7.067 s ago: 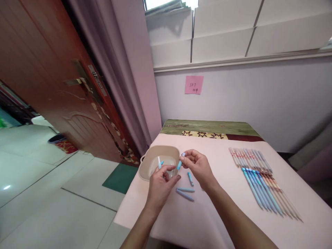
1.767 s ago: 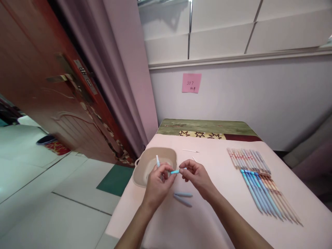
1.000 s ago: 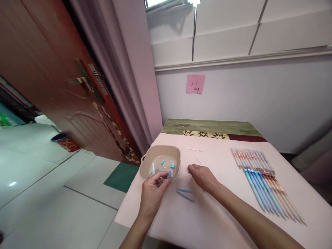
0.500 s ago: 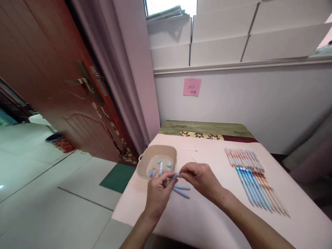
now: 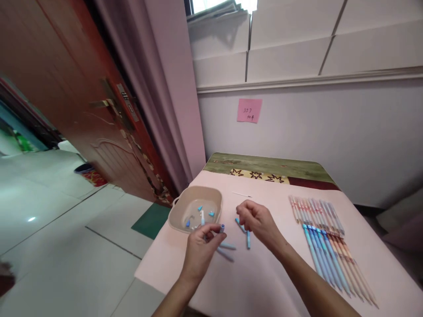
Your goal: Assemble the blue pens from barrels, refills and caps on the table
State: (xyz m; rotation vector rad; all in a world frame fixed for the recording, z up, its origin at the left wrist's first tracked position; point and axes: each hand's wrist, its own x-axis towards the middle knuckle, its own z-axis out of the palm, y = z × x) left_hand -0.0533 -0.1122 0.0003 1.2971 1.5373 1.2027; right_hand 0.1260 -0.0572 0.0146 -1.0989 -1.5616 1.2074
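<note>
My left hand [image 5: 202, 251] is closed on a small blue pen part [image 5: 222, 228] pinched between thumb and finger, and a light blue and white piece [image 5: 202, 217] sticks up behind its fingers. My right hand [image 5: 257, 220] has curled fingers above the table, apart from the left; what they hold, if anything, is too small to name. Below its fingertips lie short blue pieces [image 5: 248, 240]. Two light blue barrels [image 5: 226, 254] rest beside my left hand. A thin white refill [image 5: 242, 194] lies beyond my right hand.
A beige basin [image 5: 178, 210] with small blue pieces stands at the table's left. Rows of capped pens [image 5: 317, 213] and blue and tan barrels [image 5: 327, 259] lie at the right. A pink note [image 5: 249, 110] is on the wall behind the table [image 5: 264, 281].
My right hand has moved apart from my left, and the blue piece between my left fingertips now points up. Short blue pieces now show under my right hand. The view has shifted slightly.
</note>
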